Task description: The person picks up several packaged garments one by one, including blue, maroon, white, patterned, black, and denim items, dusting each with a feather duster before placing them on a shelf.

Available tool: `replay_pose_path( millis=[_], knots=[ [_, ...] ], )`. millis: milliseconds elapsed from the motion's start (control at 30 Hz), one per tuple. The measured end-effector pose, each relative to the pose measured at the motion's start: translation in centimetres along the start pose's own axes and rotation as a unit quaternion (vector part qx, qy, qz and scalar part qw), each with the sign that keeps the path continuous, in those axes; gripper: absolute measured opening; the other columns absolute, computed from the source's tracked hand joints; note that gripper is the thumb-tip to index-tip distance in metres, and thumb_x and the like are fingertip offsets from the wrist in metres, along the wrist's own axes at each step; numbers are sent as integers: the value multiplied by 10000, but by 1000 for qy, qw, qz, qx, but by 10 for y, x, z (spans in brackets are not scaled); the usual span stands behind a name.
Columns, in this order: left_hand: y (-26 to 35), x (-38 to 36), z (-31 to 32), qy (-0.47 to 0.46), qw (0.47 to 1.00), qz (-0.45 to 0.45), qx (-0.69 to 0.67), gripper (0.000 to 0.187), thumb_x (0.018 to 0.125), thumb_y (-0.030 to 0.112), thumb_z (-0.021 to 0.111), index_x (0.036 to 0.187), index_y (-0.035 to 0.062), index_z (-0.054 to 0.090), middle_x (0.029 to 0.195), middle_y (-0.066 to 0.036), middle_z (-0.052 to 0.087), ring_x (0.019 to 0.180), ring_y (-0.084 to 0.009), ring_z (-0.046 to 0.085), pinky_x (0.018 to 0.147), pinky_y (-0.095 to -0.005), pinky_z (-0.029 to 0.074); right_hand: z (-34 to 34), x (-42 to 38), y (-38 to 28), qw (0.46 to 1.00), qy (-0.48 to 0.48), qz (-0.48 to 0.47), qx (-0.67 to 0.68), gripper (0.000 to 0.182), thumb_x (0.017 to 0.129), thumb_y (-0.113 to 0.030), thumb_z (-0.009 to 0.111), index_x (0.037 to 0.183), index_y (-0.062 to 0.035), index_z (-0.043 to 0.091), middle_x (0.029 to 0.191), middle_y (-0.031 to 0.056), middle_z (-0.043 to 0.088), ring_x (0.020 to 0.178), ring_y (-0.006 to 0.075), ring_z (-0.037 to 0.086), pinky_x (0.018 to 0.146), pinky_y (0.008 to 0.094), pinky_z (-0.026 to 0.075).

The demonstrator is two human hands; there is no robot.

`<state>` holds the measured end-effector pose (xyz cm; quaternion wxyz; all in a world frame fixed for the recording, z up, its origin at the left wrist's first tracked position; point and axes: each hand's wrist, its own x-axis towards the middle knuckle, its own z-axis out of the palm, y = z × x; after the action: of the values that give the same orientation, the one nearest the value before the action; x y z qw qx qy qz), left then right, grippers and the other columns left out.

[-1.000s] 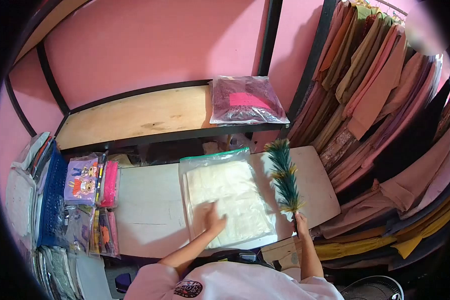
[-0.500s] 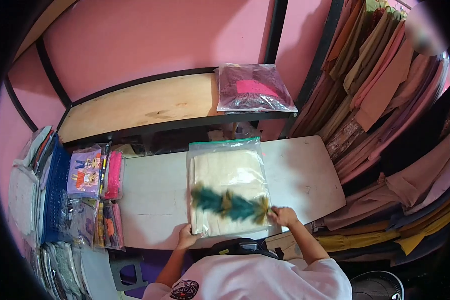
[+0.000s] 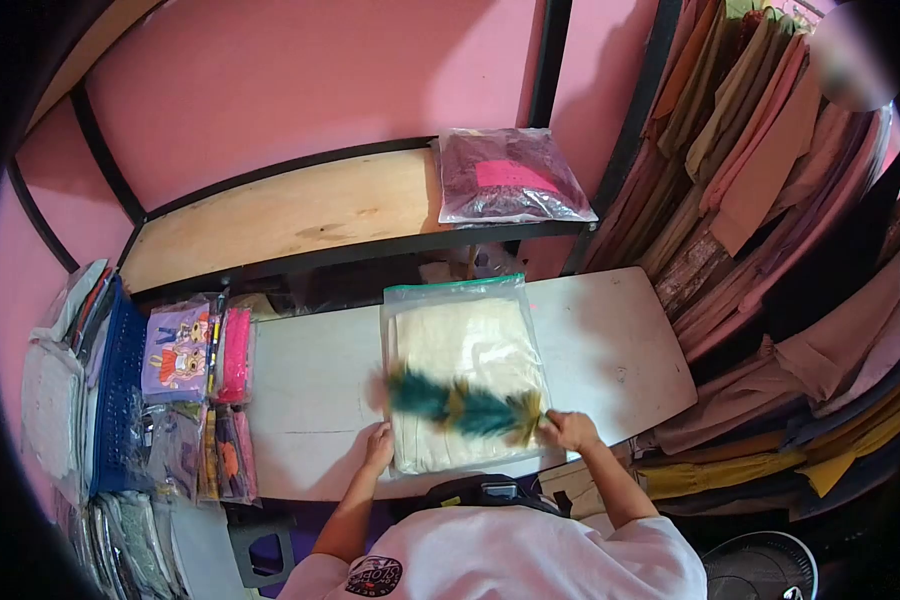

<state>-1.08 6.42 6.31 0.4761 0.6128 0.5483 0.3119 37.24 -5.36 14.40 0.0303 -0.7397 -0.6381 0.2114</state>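
A clear zip bag with a green top strip lies on the white table, with folded cream cloth inside. In my right hand is the handle of a feather duster, green with yellow bands and blurred by motion. Its feathers stretch leftward across the lower part of the bag. My left hand is at the bag's lower left edge, fingers closed on the plastic there.
A wooden shelf behind the table bears a bagged purple cloth. To the left, packaged clothes stand beside a blue basket. Hanging garments fill the right side. A round fan is at lower right.
My left hand has slid a little up the bag's left edge from its lower corner. The duster stays over the bag, still blurred. The whole view has shifted slightly.
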Motion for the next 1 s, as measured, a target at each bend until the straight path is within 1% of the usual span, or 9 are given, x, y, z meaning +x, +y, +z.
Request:
replay_pose_path(
  millis=[100,300,433,500,567,700,767,833,1000],
  knots=[
    [8,5,5,28,1000,-3,3,293,787,243,450,935,4,532,799,-189,569,720,-276,562,670,-331,421,15,-8,2,999,29,21,1,424,853,-453,339,971,-88,520,784,181,610,730,378,580,654,461,461],
    [57,-3,13,31,996,-63,56,354,700,246,660,915,-7,539,880,-106,581,767,-214,552,696,-308,431,23,5,32,900,279,328,74,391,867,-373,372,896,-6,502,724,227,589,699,393,573,626,474,448],
    [58,9,17,0,995,-65,69,588,609,133,744,1096,3,440,971,-118,577,878,-209,569,753,-293,463,27,1,40,881,316,343,74,361,833,-328,457,877,27,510,884,238,534,756,392,554,628,467,444],
    [46,23,22,-113,979,-98,-138,632,604,153,739,1113,-6,399,1023,-128,555,912,-227,563,766,-303,457,24,0,29,886,332,323,16,354,796,-302,511,915,31,515,934,236,491,827,376,520,669,451,436],
    [63,24,21,-103,982,-118,-102,602,628,84,701,1139,13,390,1033,-114,543,916,-224,560,759,-316,471,17,-4,-5,842,493,201,-88,398,765,-303,541,982,30,513,913,232,495,861,359,490,696,439,424],
    [102,30,14,-148,933,-189,-269,610,641,13,646,1184,43,369,1042,-127,535,899,-245,567,721,-350,500,41,11,-33,915,170,243,272,552,734,-339,613,1102,45,464,958,235,553,859,333,561,751,391,447],
    [147,26,1,-150,922,-220,-281,617,646,11,642,1191,39,355,1054,-124,528,896,-252,571,724,-351,503,40,16,-35,871,159,285,368,559,712,-274,668,1127,32,453,950,196,591,844,261,593,749,342,463],
    [163,27,-9,-147,925,-222,-271,621,657,10,633,1202,41,337,1064,-124,520,921,-251,562,746,-350,498,17,21,-26,695,-28,182,695,555,691,-169,692,1150,13,438,929,138,600,836,189,591,696,280,478],
    [220,15,-42,-174,944,-103,-262,625,680,27,633,1222,21,321,1067,-113,517,955,-220,542,791,-331,474,-68,-6,-59,652,16,63,755,627,679,-6,649,1245,-52,383,1010,87,573,854,142,583,685,242,477]
  ],
)
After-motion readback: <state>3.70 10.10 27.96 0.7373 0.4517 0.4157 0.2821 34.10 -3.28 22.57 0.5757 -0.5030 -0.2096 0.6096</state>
